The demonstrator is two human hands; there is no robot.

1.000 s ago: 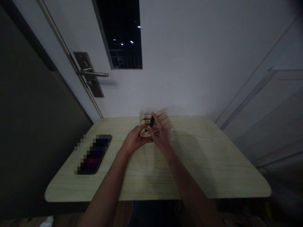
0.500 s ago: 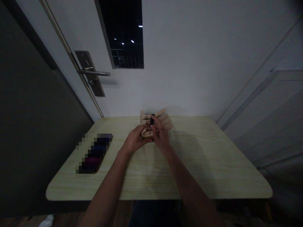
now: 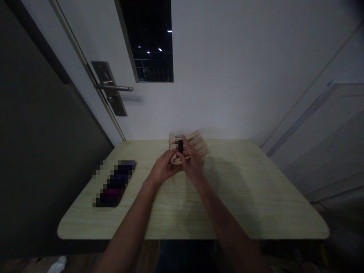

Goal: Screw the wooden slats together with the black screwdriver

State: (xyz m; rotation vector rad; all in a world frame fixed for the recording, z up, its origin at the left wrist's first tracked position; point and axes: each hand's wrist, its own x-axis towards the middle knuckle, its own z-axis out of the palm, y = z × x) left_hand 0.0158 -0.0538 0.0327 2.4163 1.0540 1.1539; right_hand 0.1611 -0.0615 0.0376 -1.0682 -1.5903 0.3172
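Observation:
A jointed assembly of pale wooden slats [image 3: 201, 145] lies at the far edge of the table, its pieces fanning out to the right. My left hand [image 3: 163, 167] grips its near left side, around a rounded wooden end. Standing almost upright over the wood is a short black-handled screwdriver [image 3: 180, 146]; its tip is too small to make out. The thumb and index finger of my right hand [image 3: 193, 161] are closed about the handle, with the other fingers over the wooden pieces and hiding part of them.
A blurred-out phone-like dark object [image 3: 116, 185] lies on the left of the pale wood-grain table [image 3: 256, 197]. Right behind the table stands a white door [image 3: 227, 76] with a metal lever handle [image 3: 113, 87] and a dark window [image 3: 150, 41].
The black handle has turned from a tilt to nearly upright and shifted slightly left. My right fingers have changed position around it. My left hand stays on the wood.

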